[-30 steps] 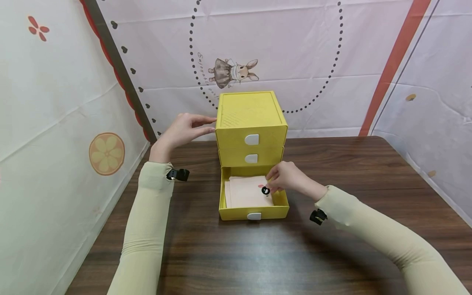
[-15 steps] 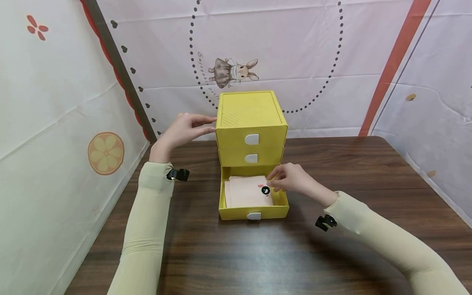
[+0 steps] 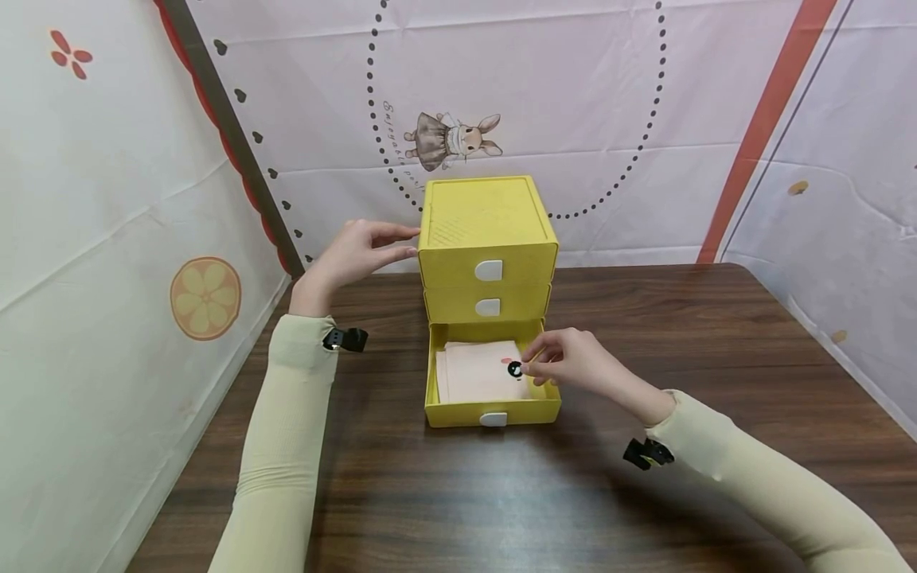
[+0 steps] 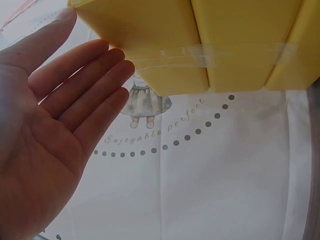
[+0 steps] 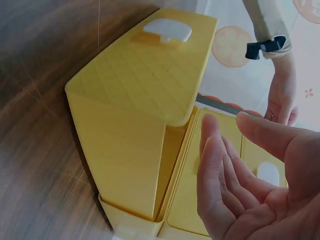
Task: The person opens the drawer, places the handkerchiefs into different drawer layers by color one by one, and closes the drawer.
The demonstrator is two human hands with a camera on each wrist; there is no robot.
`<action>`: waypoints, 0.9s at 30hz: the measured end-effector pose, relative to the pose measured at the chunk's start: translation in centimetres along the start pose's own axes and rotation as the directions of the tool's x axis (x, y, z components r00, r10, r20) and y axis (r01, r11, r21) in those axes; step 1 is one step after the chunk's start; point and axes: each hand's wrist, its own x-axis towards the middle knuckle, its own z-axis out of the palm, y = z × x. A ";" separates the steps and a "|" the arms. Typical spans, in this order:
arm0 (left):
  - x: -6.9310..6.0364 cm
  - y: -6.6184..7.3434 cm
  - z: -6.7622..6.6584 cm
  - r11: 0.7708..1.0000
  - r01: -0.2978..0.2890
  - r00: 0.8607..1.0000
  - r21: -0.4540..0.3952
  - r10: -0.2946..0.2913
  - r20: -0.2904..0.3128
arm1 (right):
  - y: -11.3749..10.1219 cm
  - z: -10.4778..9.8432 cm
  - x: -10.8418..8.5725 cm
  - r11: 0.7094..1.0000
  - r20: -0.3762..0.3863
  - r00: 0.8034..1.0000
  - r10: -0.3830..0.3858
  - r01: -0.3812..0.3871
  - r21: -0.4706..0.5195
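A yellow drawer unit [image 3: 494,213] stands on the table, its bottom drawer [image 3: 458,414] pulled out. Pale pink folded cloths [image 3: 476,374], the top one printed with a black round mark, lie in that drawer. My left hand [image 3: 351,255] has its fingertips at the unit's upper left side; the left wrist view shows the palm with straight fingers [image 4: 75,75]. Over the drawer's right wall hovers my right hand [image 3: 580,362]. In the right wrist view, its thumb [image 5: 270,132] and loosely bent fingers are apart with nothing between them.
The upper two drawers are closed, each with a white tab handle [image 3: 489,270]. Around the unit spreads a dark wooden table [image 3: 688,350]. A printed fabric backdrop [image 3: 559,95] hangs behind and along the sides. Clear tape [image 4: 200,55] crosses the unit's left side.
My right hand has drawn back to the right and toward me from the cloths. The left hand and the drawer stay in place.
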 end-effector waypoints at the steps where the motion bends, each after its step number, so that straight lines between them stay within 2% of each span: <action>1: 0.0 0.0 0.0 1.000 0.000 1.000 0.000 0.000 0.000 | -0.1 0.1 -0.1 1.000 0.000 1.000 -0.002 0.002 0.011; 11: 0.0 -0.1 0.0 1.000 -0.010 1.000 0.024 0.010 -0.003 | -0.4 1.2 -1.6 0.991 0.030 1.000 -0.001 -0.003 0.132; 27: 0.0 -0.1 0.1 1.000 -0.013 1.000 0.011 0.013 0.000 | 0.1 3.4 -2.6 0.991 0.108 0.994 -0.026 0.012 0.132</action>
